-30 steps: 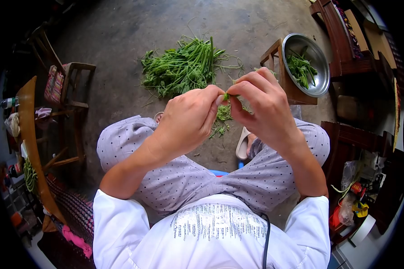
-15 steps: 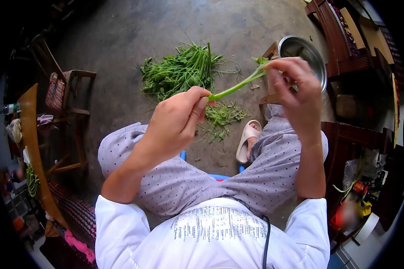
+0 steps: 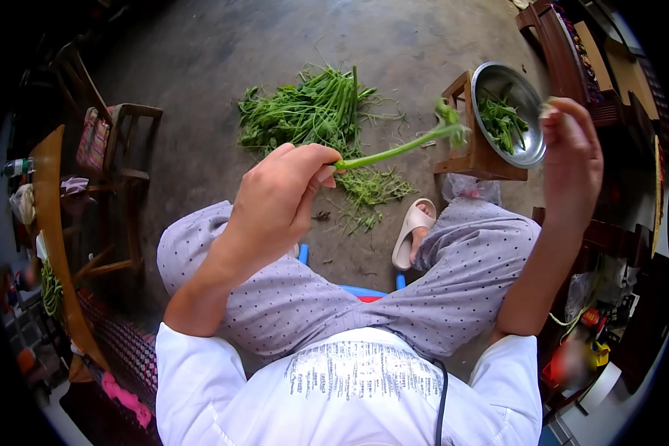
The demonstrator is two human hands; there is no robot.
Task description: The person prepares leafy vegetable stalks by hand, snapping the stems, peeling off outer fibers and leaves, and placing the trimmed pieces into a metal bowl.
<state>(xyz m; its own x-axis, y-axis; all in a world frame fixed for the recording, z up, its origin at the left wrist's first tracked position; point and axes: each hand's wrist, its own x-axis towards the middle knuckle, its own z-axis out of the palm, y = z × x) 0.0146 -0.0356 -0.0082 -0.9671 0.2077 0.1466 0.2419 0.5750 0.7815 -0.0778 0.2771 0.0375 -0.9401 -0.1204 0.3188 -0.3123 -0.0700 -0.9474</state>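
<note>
My left hand (image 3: 273, 195) pinches the cut end of a green leafy vegetable stem (image 3: 398, 152), which points right to a small curled tip. Off to the right, my right hand (image 3: 572, 160) is raised apart from the stem, its fingers pinched together. A small pale bit seems to show at those fingertips, too blurred to name. A heap of leafy green stems (image 3: 305, 111) lies on the floor ahead. Nearer me is a smaller pile of thin green peelings (image 3: 372, 195). A metal basin (image 3: 537, 154) holding some cut green pieces is just left of my right hand.
The basin rests on a small wooden stool (image 3: 464, 162). A clear plastic bag (image 3: 476, 188) lies against it, by my right knee. A wooden chair (image 3: 130, 111) stands at left, beyond a wooden board edge (image 3: 48, 193). Dark wooden furniture (image 3: 602, 100) lines the right side.
My right hand has let go of the stem's far end and moved right, past the basin. The basin's green pieces are now in plain sight. My left hand keeps its grip, shifting slightly left.
</note>
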